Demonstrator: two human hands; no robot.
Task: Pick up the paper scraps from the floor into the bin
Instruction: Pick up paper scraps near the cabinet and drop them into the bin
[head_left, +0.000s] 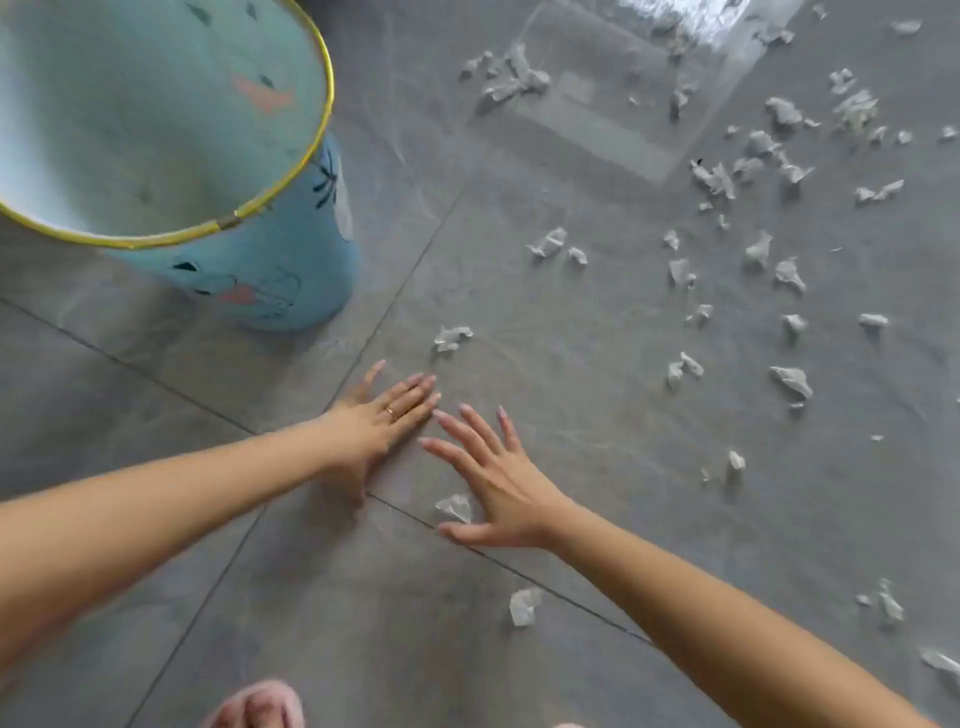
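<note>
A light blue bin (270, 280) with a gold rim (322, 130) stands upright at the upper left; its inside shows no scraps. Several white crumpled paper scraps lie over the grey tiled floor, most of them to the right. My left hand (376, 415), with a ring on it, is stretched flat with fingers apart, just below one scrap (451, 336). My right hand (491, 475) is spread open beside it, holding nothing. Another scrap (456, 506) lies between its thumb and palm edge, and one more scrap (523, 605) lies nearer to me.
A dense spread of scraps (779, 156) covers the right and far floor, with a cluster (511, 78) at the top centre near a bright reflection. A foot in a pink slipper (257, 706) shows at the bottom edge.
</note>
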